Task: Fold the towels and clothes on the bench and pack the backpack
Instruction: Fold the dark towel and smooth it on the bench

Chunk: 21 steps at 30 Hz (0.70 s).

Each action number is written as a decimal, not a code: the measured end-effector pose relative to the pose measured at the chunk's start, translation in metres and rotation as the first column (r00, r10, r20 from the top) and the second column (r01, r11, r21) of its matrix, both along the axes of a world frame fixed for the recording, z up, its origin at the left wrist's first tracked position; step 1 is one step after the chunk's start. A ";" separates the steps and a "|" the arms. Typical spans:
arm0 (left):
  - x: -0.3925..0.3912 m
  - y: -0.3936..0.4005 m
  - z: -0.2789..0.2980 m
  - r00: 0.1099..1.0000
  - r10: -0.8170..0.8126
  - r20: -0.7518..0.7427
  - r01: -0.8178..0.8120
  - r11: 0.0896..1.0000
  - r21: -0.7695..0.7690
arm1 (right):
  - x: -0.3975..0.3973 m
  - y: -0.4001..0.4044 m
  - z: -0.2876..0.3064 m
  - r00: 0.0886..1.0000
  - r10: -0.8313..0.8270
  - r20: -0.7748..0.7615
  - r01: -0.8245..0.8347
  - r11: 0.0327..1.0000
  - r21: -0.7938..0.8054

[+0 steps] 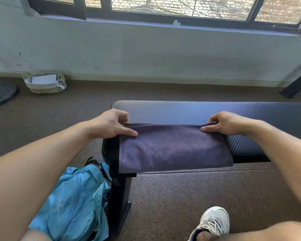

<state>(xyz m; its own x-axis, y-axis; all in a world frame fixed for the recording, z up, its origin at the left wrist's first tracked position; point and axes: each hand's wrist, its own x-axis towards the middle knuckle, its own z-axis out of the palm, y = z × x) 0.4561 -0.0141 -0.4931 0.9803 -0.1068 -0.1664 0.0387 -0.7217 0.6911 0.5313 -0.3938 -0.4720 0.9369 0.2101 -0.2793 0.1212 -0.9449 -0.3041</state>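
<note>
Hands, left [111, 124] and right [228, 123], each pinch a far corner of a dark towel [174, 150] lying partly folded on the worktop [189, 111], while the blue backpack [73, 202] waits unpacked on the floor beside it.

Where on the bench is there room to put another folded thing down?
Bare room shows on the black padded bench, to the right of the dark purple towel and past the right hand. The bench's left end is crowded: the towel covers it, with the left hand pinching its far corner.
</note>
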 end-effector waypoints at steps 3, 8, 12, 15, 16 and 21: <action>-0.013 0.007 0.012 0.994 -0.040 -0.101 0.012 0.965 -0.261 | -0.001 -0.003 0.008 0.984 -0.050 -0.169 0.104 0.938 0.330; -0.018 0.016 0.025 0.990 0.126 0.056 -0.105 0.954 -0.282 | -0.001 -0.002 0.019 0.963 -0.113 -0.244 0.227 0.829 0.511; -0.013 0.014 0.041 0.837 0.346 0.425 -0.205 0.917 -0.342 | -0.003 0.016 0.038 0.965 -0.243 0.100 0.044 0.525 0.850; -0.013 0.009 0.056 0.679 0.394 0.619 -0.235 0.916 -0.326 | -0.005 0.022 0.049 0.898 -0.282 0.337 -0.172 0.480 0.860; -0.015 0.010 0.057 0.676 0.368 0.639 -0.225 0.928 -0.296 | -0.007 0.021 0.050 0.890 -0.268 0.370 -0.196 0.507 0.840; -0.030 0.014 0.052 0.866 0.156 0.475 -0.062 0.976 -0.207 | -0.024 0.007 0.044 0.952 -0.158 0.262 -0.124 0.584 0.802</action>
<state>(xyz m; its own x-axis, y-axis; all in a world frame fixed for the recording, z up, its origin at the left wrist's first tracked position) 0.4259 -0.0006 -0.4406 0.9381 0.0235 0.3457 -0.2648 -0.5947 0.7591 0.5071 -0.3868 -0.4283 0.9440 0.1970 0.2648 0.3180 -0.3283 -0.8894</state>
